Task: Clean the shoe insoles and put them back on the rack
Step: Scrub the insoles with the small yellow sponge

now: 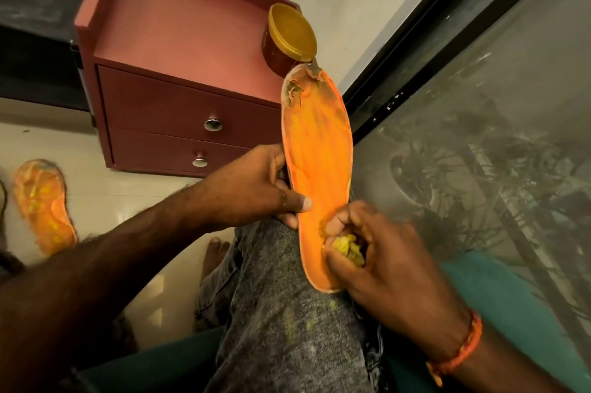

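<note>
Pale floor tiles and a red drawer unit [179,79] sit behind my raised knee. Orange insole [316,149] rests along that knee [281,280]; left hand [252,188] pinches its edge, right hand [380,252] curls round a yellow wad [347,248], maybe cloth, pressed on the heel. Second insole [43,204] lies on the floor, jar [287,37] on the unit.

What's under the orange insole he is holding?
The orange insole rests on a knee in grey jeans. Left hand fingers curl beneath its edge. The insole's underside is hidden.
</note>
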